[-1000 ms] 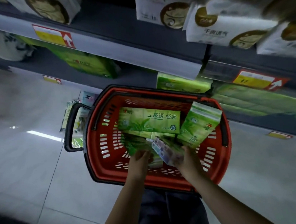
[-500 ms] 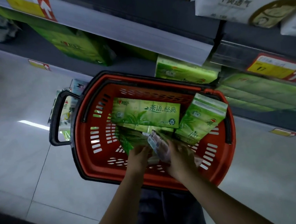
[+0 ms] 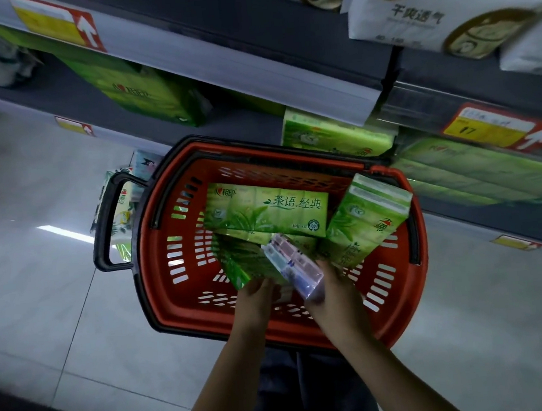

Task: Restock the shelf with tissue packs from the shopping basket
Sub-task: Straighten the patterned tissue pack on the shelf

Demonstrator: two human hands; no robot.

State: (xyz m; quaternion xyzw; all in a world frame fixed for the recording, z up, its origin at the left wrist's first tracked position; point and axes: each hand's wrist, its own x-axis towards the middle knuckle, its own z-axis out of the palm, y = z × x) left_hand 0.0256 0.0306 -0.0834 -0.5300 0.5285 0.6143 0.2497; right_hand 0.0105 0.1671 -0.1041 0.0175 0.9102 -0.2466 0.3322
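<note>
Red basket (image 3: 404,331) over grey tiled floor (image 3: 58,308) beside dark shelves (image 3: 279,29); fingers of right hand (image 3: 336,298) clamped on lilac pack (image 3: 294,269), those of left hand (image 3: 255,301) unclear.

Green tissue packs (image 3: 265,214) heaped in red basket (image 3: 173,301); shelf (image 3: 244,75) behind

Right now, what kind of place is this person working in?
Most likely a supermarket aisle: shelves of packaged tissue, yellow price tags on the shelf edges, and a red shopping basket holding green tissue packs.
</note>
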